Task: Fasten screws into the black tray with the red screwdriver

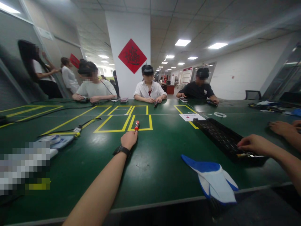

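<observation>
A screwdriver (137, 125) with a red and clear handle points away from me, and my left hand (129, 140) is closed at its near end, above the yellow-taped tabletop. That wrist wears a dark watch. On the right, my right hand (255, 145) reaches over the near end of a long black tray (218, 134) with many small compartments. Its fingers are pinched together inside the tray, and whatever they hold is hidden. Some small shiny pieces (245, 154) lie in the tray just below those fingers.
A blue and white glove (215, 179) lies near the table's front edge. A paper sheet (191, 117) and white ring (220, 115) sit beyond the tray. Cables and a bag (56, 140) lie left. Another person's hands (283, 129) rest at far right; several people sit opposite.
</observation>
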A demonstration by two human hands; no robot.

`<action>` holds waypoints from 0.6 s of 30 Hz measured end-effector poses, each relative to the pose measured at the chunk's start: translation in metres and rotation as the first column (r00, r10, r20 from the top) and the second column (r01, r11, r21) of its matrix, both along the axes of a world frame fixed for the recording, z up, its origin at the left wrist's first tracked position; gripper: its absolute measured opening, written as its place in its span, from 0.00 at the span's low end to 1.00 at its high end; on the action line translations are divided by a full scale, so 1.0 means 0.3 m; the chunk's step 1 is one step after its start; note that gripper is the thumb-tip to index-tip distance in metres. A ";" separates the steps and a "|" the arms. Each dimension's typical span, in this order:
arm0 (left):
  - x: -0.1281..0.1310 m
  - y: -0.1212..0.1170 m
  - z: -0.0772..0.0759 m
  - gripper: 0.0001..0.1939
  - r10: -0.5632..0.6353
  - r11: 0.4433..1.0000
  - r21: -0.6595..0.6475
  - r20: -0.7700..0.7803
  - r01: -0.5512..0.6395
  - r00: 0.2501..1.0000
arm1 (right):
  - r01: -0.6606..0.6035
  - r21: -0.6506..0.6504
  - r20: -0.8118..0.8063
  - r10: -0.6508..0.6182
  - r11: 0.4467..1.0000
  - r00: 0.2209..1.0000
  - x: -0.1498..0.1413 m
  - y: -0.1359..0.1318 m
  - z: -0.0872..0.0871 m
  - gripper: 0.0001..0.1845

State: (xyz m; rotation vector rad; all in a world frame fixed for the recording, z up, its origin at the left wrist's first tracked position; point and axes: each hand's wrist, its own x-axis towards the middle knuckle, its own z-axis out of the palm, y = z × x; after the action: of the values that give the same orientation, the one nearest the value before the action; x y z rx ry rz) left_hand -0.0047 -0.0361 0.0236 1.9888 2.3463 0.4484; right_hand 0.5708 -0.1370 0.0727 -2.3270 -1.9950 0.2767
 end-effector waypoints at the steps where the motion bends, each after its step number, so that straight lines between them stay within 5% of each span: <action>1: 0.000 0.002 0.000 0.27 -0.001 1.000 -0.003 -0.002 0.001 1.000 | -0.006 0.024 -0.025 0.007 1.000 1.000 -0.016 0.012 0.000 0.15; 7: -0.002 0.007 -0.006 0.27 -0.004 1.000 0.012 -0.006 0.004 1.000 | -0.024 0.143 0.007 0.023 0.989 1.000 -0.057 0.072 -0.012 0.19; 11: -0.004 0.010 -0.014 0.26 -0.011 1.000 0.020 -0.011 0.011 1.000 | 0.198 -0.091 0.191 -0.178 0.976 0.965 0.001 0.042 0.004 0.11; 18: -0.006 0.007 -0.017 0.26 0.001 1.000 0.019 -0.003 -0.001 1.000 | 0.102 -0.121 0.126 -0.087 0.987 0.988 0.086 -0.001 -0.011 0.09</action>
State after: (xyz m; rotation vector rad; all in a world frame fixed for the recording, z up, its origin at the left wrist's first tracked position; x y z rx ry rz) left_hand -0.0065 -0.0340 0.0186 1.9974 2.3542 0.4705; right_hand 0.5965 -0.1373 0.0693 -2.5663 -1.9649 0.2713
